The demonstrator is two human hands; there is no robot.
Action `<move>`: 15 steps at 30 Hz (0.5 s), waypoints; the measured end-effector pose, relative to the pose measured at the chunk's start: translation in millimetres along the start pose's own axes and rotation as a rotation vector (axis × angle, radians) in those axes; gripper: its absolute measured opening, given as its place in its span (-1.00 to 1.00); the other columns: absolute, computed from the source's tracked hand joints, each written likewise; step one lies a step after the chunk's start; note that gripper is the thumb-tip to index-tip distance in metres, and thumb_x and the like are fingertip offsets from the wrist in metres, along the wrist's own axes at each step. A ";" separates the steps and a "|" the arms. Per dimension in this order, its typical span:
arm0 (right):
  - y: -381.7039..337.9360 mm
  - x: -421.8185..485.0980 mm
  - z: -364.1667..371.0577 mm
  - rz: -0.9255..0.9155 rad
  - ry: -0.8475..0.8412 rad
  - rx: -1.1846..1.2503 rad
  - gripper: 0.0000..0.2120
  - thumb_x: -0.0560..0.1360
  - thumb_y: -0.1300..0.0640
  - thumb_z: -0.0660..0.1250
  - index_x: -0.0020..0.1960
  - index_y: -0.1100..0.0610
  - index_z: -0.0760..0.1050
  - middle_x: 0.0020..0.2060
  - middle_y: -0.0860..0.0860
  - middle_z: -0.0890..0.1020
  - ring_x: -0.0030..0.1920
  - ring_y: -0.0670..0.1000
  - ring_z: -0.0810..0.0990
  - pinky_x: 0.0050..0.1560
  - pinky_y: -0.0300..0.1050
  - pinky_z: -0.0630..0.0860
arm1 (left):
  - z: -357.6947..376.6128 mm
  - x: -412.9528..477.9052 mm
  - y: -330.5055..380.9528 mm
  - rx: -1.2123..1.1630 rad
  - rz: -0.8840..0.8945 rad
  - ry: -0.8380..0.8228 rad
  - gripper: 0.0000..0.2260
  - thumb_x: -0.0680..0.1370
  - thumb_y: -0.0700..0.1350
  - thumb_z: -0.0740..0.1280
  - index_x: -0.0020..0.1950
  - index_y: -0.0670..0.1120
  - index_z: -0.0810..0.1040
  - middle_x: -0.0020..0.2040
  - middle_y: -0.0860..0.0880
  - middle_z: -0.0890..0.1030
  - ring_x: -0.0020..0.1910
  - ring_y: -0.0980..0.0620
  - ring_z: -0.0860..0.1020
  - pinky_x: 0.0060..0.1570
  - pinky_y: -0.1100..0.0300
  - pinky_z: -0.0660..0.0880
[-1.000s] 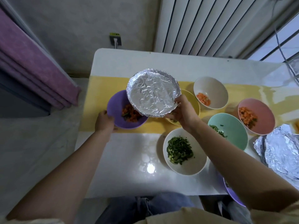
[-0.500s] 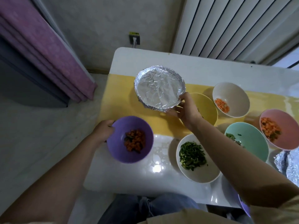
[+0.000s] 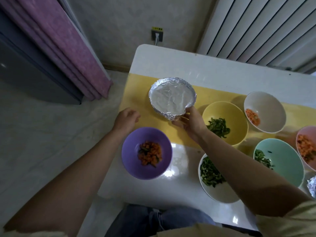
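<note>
On the yellow strip (image 3: 136,86), right hand (image 3: 191,124) pinching foil-covered bowl (image 3: 171,97), left hand (image 3: 125,119) loosely curled, empty.

Soft, dim daylight is coming in from the right, so the far white bowl (image 3: 271,108) is throwing a faint shadow leftward across the tabletop (image 3: 213,77), while the dark cabinet (image 3: 34,74) at left is sinking into gloom. Glare spots are shining on the glossy surface beside the purple bowl (image 3: 130,161), and the foil-covered bowl (image 3: 171,98) is glinting. The wide lens is bending the white slats (image 3: 256,31) and tabletop edges, and the left hand (image 3: 125,119) is blurring slightly.
</note>
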State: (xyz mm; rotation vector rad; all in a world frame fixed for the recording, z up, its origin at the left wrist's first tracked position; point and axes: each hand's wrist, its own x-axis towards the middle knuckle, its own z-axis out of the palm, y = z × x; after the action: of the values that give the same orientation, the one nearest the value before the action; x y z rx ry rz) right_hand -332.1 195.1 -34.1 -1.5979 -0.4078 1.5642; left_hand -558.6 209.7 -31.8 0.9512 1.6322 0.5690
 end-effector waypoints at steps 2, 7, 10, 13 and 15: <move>3.9 5.1 2.3 0.028 0.010 -0.023 -0.60 0.58 0.05 0.15 0.34 0.24 0.37 0.03 0.14 0.56 -0.05 0.08 0.60 0.05 0.12 0.59 | 13.5 9.2 8.5 0.018 0.011 -0.028 -0.55 0.39 0.10 0.26 0.17 -0.13 0.54 -0.02 -0.07 0.59 0.00 -0.09 0.58 -0.01 0.12 0.45; 4.1 19.5 1.0 0.046 -0.014 -0.048 -0.48 0.40 0.07 0.17 0.31 0.28 0.39 -0.02 0.13 0.58 -0.07 0.03 0.58 0.04 -0.01 0.58 | 30.8 30.0 17.1 -0.054 -0.029 0.000 -0.45 0.58 0.00 0.24 0.55 -0.04 0.19 0.05 0.02 0.52 0.06 -0.03 0.53 0.13 0.00 0.49; 2.7 24.5 1.4 0.062 -0.047 -0.125 -0.50 0.39 0.08 0.12 0.25 0.32 0.41 -0.08 0.15 0.55 -0.10 0.09 0.53 -0.09 -0.11 0.52 | 34.1 34.2 20.1 -0.166 -0.079 -0.018 -0.72 0.63 -0.12 0.16 0.33 0.04 0.38 0.05 0.04 0.56 0.02 -0.02 0.57 -0.04 -0.02 0.58; -2.3 27.2 5.1 0.090 -0.069 -0.109 -0.70 0.49 0.14 0.05 0.01 0.24 0.50 -0.26 0.09 0.61 -0.21 0.03 0.56 -0.13 -0.16 0.51 | 36.0 37.5 17.0 -0.170 -0.096 -0.038 -0.78 0.61 -0.19 0.18 0.22 -0.04 0.49 0.11 -0.08 0.61 0.04 -0.06 0.59 -0.30 0.12 0.61; -3.4 33.4 6.2 0.104 -0.032 -0.102 -0.72 0.53 0.15 0.04 -0.06 0.19 0.52 -0.30 0.06 0.64 -0.25 0.00 0.58 -0.13 -0.17 0.51 | 36.5 42.2 14.6 -0.147 -0.101 -0.022 -0.78 0.60 -0.21 0.18 0.20 -0.04 0.49 0.17 -0.11 0.60 0.07 -0.08 0.59 -0.34 0.15 0.60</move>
State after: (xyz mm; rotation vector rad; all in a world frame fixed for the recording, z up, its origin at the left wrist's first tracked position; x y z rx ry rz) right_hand -331.3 223.7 -52.7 -1.6969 -0.4343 1.6722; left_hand -522.4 248.4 -54.5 0.7598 1.5866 0.5985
